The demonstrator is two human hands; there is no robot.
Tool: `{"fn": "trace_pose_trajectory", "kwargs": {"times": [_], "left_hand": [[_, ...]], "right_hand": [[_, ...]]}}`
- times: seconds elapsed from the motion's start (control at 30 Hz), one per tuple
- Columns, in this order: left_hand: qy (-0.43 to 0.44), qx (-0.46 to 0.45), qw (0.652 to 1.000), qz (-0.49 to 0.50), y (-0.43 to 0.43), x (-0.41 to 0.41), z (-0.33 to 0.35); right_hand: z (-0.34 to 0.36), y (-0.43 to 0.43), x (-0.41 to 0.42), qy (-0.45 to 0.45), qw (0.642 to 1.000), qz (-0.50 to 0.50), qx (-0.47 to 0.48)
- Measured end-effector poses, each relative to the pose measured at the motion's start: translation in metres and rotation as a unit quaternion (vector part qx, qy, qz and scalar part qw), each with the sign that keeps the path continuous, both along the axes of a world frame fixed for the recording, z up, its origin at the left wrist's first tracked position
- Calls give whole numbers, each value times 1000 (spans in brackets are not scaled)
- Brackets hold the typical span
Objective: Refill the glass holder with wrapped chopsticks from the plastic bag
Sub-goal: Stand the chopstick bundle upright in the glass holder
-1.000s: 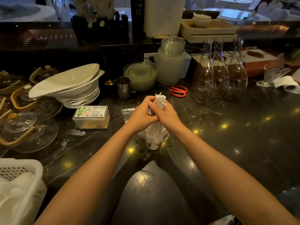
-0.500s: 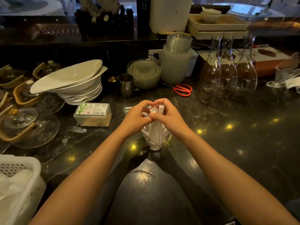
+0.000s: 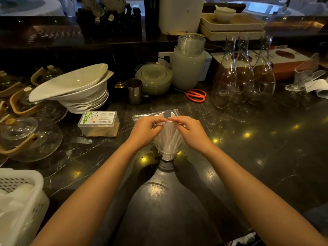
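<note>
A clear glass holder (image 3: pixel 167 153) stands on the dark marble counter in front of me. White wrapped chopsticks (image 3: pixel 169 137) stand in it, fanned outward at the top. My left hand (image 3: pixel 144 131) and my right hand (image 3: pixel 190 131) flank the bundle, fingertips pinching the upper ends of the wrappers. Just behind my hands a clear plastic bag (image 3: pixel 156 115) lies flat on the counter, with a few white pieces showing at its far edge.
Left of the holder sits a clear toothpick box (image 3: pixel 98 123). Stacked white bowls (image 3: pixel 74 89) and glass teapots (image 3: pixel 26 137) fill the left side. Behind are a steel cup (image 3: pixel 135 91), red scissors (image 3: pixel 196 95), and glass decanters (image 3: pixel 243 75). A white basket (image 3: pixel 19 205) is at lower left.
My hands moved from clasping the bundle's top tightly together to spreading it. The wrapped chopsticks now fan out in the holder, and the plastic bag shows behind my hands.
</note>
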State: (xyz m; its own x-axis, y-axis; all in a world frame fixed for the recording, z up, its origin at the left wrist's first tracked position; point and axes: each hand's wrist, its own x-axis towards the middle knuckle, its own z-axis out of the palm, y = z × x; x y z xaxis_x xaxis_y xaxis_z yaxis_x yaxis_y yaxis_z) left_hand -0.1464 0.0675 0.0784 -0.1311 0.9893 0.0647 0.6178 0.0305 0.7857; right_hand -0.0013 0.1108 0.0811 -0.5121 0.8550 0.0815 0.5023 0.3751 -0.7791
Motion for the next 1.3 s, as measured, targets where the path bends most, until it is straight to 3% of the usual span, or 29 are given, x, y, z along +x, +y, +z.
{"fn": "trace_pose_trajectory", "kwargs": {"times": [0.8,1.3], "left_hand": [[45,-11,998,39,-8,-2,-2],[-53,51,990,118,20,-29,15]], "right_hand": [[1,-2,2,-172,978,41,114],[27,38,-3,-34,998,4,55]]}}
